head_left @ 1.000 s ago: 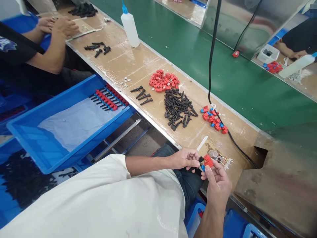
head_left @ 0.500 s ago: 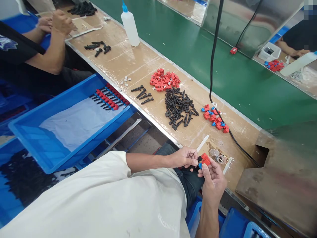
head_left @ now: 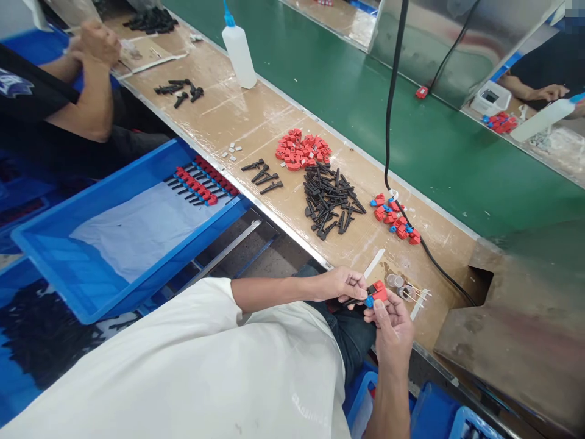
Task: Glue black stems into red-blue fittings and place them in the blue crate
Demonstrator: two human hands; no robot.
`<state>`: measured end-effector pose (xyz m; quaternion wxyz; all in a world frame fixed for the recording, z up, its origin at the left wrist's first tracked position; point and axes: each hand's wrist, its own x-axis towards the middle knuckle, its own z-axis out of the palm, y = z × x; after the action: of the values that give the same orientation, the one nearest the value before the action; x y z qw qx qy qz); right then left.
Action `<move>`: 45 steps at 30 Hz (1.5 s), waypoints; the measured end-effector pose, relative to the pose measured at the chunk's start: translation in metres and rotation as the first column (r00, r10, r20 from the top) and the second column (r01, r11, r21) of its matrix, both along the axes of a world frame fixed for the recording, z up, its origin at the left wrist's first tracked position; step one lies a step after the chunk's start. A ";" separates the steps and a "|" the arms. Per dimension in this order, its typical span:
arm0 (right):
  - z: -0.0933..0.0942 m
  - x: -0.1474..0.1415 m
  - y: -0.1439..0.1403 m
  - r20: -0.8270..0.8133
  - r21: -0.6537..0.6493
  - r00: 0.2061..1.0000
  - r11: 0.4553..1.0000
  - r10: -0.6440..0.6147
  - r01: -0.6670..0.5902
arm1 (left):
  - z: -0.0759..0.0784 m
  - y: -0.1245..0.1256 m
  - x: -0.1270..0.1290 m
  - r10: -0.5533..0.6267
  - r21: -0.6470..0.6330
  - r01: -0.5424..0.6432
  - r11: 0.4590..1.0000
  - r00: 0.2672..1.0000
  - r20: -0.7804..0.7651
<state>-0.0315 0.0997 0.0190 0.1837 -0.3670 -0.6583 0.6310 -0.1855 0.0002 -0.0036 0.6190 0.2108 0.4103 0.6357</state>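
Over my lap at the bench edge, my left hand (head_left: pixel 343 285) pinches a black plastic stick-shaped part (head_left: pixel 350 301). My right hand (head_left: pixel 393 323) grips a red-and-blue plastic piece (head_left: pixel 379 291) between thumb and fingers. The two parts meet between my hands; whether they are locked together I cannot tell. Beyond them on the bench lie a heap of black stick parts (head_left: pixel 331 198), a heap of red pieces (head_left: pixel 301 149) and a cluster of red-and-blue pieces (head_left: pixel 393 217). Small clear cups (head_left: pixel 404 292) with thin sticks stand close to my right hand.
A blue tray (head_left: pixel 50 268) at the left holds rows of finished-looking red, blue and black pieces. A black cable (head_left: pixel 388 134) hangs down across the bench. A white bottle (head_left: pixel 240 55) stands farther back. A co-worker's hands (head_left: pixel 98 42) are at the upper left.
The black part now shows more plainly against the red-and-blue piece, and both my hands have shifted only slightly. The co-worker's hands at the upper left have moved a little left.
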 end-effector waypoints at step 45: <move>0.064 -0.008 0.013 0.134 0.962 0.897 0.161 0.422 -0.219 | 0.067 -0.010 -0.038 0.230 0.241 0.432 0.869 0.078 -0.970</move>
<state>-0.0400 0.1130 0.0835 0.2849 0.0259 -0.9473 0.1439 -0.2234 -0.0100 0.0629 0.1460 0.7567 0.5307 0.3529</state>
